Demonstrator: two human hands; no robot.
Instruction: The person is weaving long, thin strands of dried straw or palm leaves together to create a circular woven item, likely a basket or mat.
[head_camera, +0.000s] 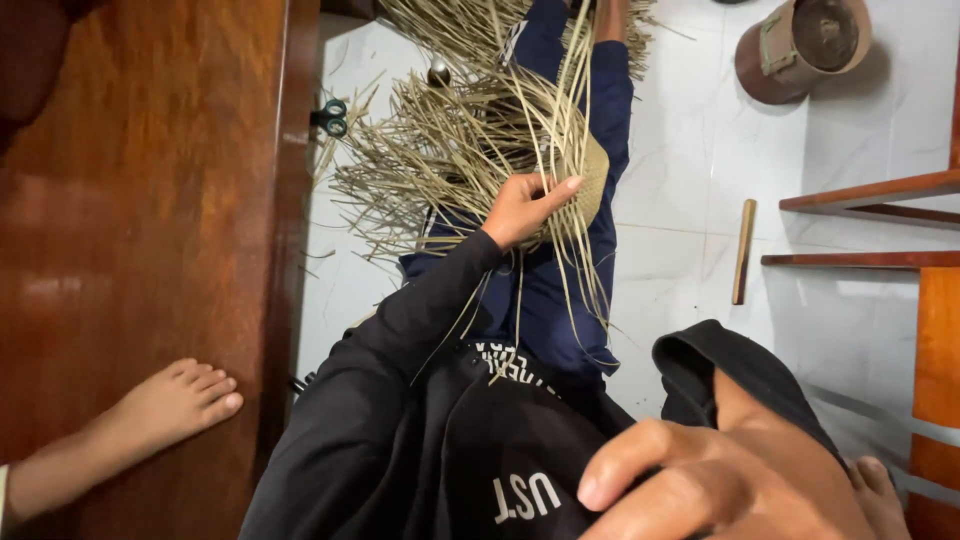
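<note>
On a white tiled floor (680, 160), the left hand (525, 208) pinches long straw strips (575, 250) against the half-woven straw piece (470, 140) lying on the lap, keeping them tight, while the right hand (730, 480) hovers empty, fingers loosely curled.

A half-woven piece of pale dried straw (480, 150) is seen on the lap, a tight woven patch at its right, loose strands splayed outward and downward.

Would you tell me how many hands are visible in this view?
2: the left hand grips the woven straw piece at centre; the right hand is blurred close to the camera at lower right. None hidden, apparently.
</note>
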